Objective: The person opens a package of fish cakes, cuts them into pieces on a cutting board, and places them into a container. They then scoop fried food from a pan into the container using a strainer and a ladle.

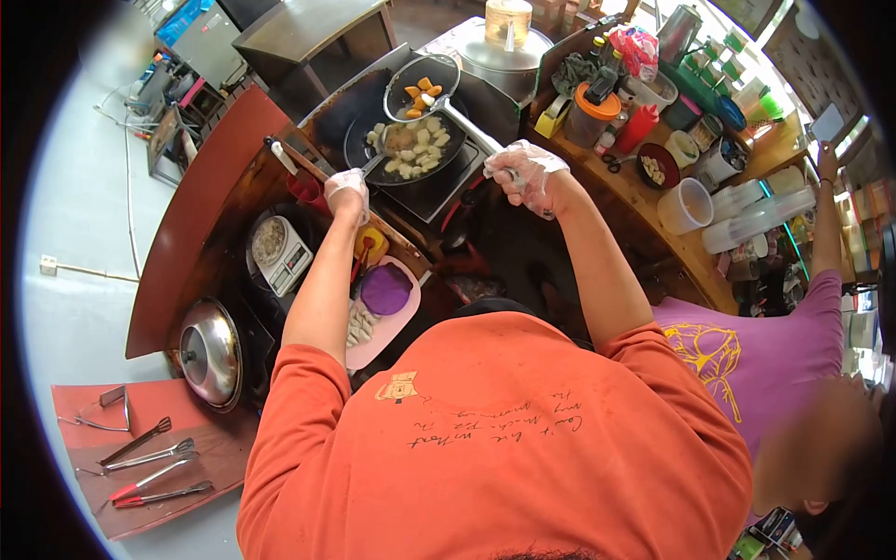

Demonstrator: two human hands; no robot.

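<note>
My right hand (pixel 527 177), in a clear plastic glove, is closed round the long handle of a strainer (pixel 471 124). Its round mesh basket hangs over the far side of the wok, with orange and whitish pieces (pixel 425 96) in it. Pale chunks (pixel 420 157) lie in bubbling oil in the dark wok (pixel 355 149). My left hand (pixel 347 196), also gloved, grips a metal utensil (pixel 372 165) at the wok's left rim. The utensil's head reaches into the oil, and I cannot make out its shape.
Left of me are a scale (pixel 285 266), a lidded pan (pixel 210 345) and several tongs (pixel 154 457). A pink tray (pixel 397 322) holds a purple bowl (pixel 386 287). The right counter carries bottles, tubs (pixel 684 205) and a red bottle (pixel 638 128). A person in purple (pixel 784 327) stands close at right.
</note>
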